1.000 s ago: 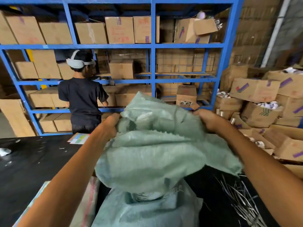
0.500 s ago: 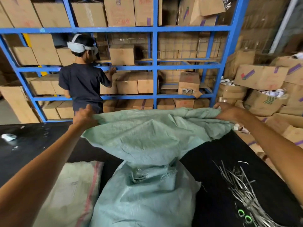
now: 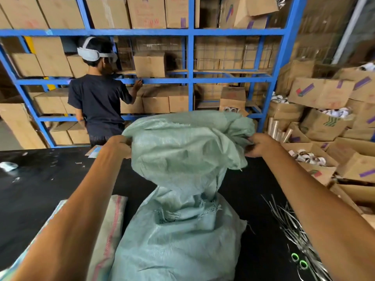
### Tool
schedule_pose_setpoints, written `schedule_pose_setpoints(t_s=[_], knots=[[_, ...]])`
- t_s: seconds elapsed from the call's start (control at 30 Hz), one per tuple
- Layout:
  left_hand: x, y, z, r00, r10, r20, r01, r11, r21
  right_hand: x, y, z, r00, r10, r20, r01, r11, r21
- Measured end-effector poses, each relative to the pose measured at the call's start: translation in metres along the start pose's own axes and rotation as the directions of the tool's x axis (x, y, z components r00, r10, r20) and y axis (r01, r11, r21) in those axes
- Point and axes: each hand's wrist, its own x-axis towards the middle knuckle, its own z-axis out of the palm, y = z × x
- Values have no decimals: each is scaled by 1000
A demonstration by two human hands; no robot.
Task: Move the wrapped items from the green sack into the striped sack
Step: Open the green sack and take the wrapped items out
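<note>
I clamp both grips, left hand and right hand, on the pale-green woven plastic sack, raising its mouth to open it.

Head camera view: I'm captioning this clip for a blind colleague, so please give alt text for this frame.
Both bare hands, left hand and right hand, grip the bunched top of a green sack standing on a black table. A striped sack lies at its left. Behind, another person faces blue shelving full of cardboard boxes.

Warehouse w/ blue steel shelving, cardboard boxes stacked, loose box pile at right, black tabletop
</note>
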Motion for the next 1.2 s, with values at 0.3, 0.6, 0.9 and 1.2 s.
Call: schedule_pose_setpoints(t_s=[0.3, 0.6, 0.9, 1.2], knots=[[22, 26, -109, 991, 14, 131, -27, 995, 92, 13, 20, -88, 999, 21, 47, -27, 990, 139], [22, 25, -122, 962, 143, 233, -250, 804, 539, 19, 23, -104, 977, -138, 164, 107, 977, 187], [30, -10, -113, 758, 629, 174, 58, -330, 942, 18, -5, -85, 892, -89, 443, 291, 863, -413], [46, -62, -63, 872, 445, -204, -263, 778, 571, 9, 15, -48, 874, -486, 18, 248, 414, -876]])
